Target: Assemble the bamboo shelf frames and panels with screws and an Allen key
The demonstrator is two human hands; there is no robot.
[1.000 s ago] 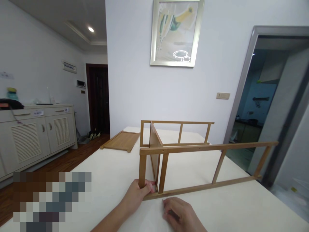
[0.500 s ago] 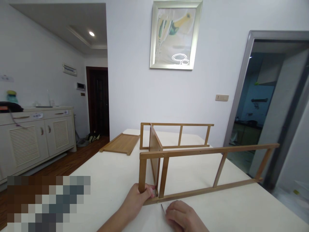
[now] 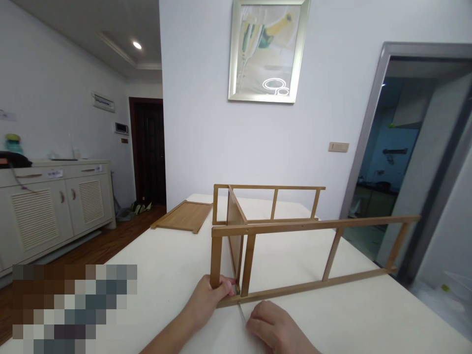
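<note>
A wooden shelf frame [image 3: 280, 292] stands on edge on the white table, its two ladder-like sides joined by an upright wooden panel [image 3: 233, 221] near the left end. My left hand [image 3: 210, 297] is closed round the near side's lower left corner, thumb in front and fingertips reaching toward the panel's lower end. Just right of it, my right hand [image 3: 271, 324] pinches a thin metal rod [image 3: 242, 311] that looks like a hex key. Its tip meets the lower rail at a small fitting [image 3: 239, 303]. The rod's other end is hidden in the fingers.
Another wooden panel [image 3: 184, 216] lies flat on the white table [image 3: 155, 275] at the back left. Behind the table, a framed picture [image 3: 267, 99] hangs on the wall. A white cabinet [image 3: 59, 206] stands at left and a doorway [image 3: 368, 137] opens at right.
My right hand has moved slightly left and up, bringing the rod's tip from just beside the lower rail onto the fitting. My left hand keeps its hold on the corner.
</note>
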